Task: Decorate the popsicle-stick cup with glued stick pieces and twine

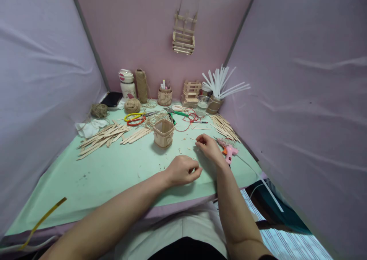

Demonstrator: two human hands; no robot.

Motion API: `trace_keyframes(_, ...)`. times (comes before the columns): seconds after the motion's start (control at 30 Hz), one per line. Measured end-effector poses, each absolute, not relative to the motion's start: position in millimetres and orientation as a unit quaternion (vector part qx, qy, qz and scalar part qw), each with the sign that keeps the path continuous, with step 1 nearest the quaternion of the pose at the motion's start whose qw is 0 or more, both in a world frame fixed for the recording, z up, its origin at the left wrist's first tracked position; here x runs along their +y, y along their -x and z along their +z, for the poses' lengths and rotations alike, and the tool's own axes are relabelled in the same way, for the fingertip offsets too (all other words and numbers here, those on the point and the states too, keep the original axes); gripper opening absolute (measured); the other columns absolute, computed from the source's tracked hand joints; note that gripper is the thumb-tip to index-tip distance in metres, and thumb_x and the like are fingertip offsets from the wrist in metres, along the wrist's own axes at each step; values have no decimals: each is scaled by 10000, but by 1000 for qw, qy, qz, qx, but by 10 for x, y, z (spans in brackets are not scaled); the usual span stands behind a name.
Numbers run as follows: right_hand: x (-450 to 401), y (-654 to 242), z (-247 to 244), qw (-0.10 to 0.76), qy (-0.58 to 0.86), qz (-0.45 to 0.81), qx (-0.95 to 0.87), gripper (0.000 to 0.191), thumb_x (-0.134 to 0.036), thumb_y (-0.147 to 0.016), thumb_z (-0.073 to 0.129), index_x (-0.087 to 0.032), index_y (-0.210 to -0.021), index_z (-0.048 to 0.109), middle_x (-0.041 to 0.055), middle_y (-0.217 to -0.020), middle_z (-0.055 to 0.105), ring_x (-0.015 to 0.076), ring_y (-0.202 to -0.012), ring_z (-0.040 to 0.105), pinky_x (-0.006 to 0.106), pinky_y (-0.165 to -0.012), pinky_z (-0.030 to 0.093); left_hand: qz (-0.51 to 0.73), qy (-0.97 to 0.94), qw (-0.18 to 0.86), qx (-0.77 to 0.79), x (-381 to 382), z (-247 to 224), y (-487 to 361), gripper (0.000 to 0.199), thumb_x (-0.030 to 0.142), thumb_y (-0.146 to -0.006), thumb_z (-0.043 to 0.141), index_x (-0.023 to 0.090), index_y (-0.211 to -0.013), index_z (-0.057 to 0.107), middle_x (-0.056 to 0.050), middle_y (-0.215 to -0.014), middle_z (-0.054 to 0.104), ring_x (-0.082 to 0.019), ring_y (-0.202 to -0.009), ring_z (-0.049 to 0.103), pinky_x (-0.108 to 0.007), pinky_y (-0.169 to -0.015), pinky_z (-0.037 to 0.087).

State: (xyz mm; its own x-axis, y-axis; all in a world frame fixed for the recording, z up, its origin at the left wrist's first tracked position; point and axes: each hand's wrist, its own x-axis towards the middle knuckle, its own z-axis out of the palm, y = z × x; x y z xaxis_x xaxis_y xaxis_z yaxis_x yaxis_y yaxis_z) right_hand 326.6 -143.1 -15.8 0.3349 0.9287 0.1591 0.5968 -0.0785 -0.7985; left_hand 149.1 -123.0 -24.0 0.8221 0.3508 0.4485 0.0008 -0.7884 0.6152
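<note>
My left hand (184, 170) is held low over the front of the green table, fingers curled in and the thumb side facing right. Whatever it may hold is hidden. To its right and a little farther back, my right hand (210, 148) has its fingertips drawn together over small wood scraps; anything between them is too small to make out. A small box of craft sticks (163, 134), open at the top, stands upright beyond my left hand, touched by neither hand. Just right of my right hand lies a pink hot glue gun (230, 153) with a glue stick trailing from it.
Loose craft sticks (103, 137) lie at left, and another pile (225, 128) at right. Scissors (134, 119), twine balls (132, 105), green-handled pliers (180, 113) and red cord (195, 115) lie behind. Glue sticks (219, 82) stand in a cup beside a clear cup (203, 105).
</note>
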Motion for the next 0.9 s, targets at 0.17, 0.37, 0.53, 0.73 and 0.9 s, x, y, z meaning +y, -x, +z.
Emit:
trace_keyframes(0.17, -1554, -3252, -128, 563, 606, 341, -446, 249, -370, -697, 678, -179, -855, 655, 16, -810, 649, 136, -716, 552, 257, -683, 431, 267, -681, 624, 275, -1158, -116, -1547, 184, 279, -821, 542, 148, -720, 623, 13, -573, 590, -92, -529, 474, -215, -541, 370)
trace_keyframes(0.37, -1661, -3112, -65, 574, 572, 386, -441, 227, -363, -705, 703, -184, -840, 671, 8, -818, 663, 130, -739, 575, 266, -734, 448, 230, -395, 841, 288, -998, -112, -1543, 85, 182, -826, 629, 101, -839, 649, -71, -789, 680, -56, -606, 566, -157, -563, 433)
trace_keyframes(0.53, -1687, -2972, -15, 552, 578, 358, -483, 187, -346, -754, 639, -182, -843, 655, 14, -775, 660, 143, -722, 596, 273, -715, 463, 193, -322, 893, 247, -907, -164, -1494, 46, 113, -824, 646, 98, -866, 638, -62, -807, 667, -53, -647, 605, -143, -592, 481)
trace_keyframes(0.73, -1679, -2921, -76, 519, 600, 276, -543, 178, -296, -780, 566, -191, -901, 643, 25, -826, 668, 145, -728, 598, 263, -688, 470, 179, -306, 900, 254, -908, -165, -1479, 172, 64, -742, 722, 113, -869, 617, -26, -741, 642, -47, -606, 597, -132, -561, 469)
trace_keyframes(0.9, -1708, -2968, -38, 536, 645, 186, -512, 224, -272, -796, 518, -188, -976, 621, 24, -821, 650, 148, -737, 586, 253, -660, 444, 193, -363, 875, 256, -930, -133, -1474, 343, 99, -680, 781, 139, -994, 646, -15, -707, 652, -58, -581, 587, -138, -514, 433)
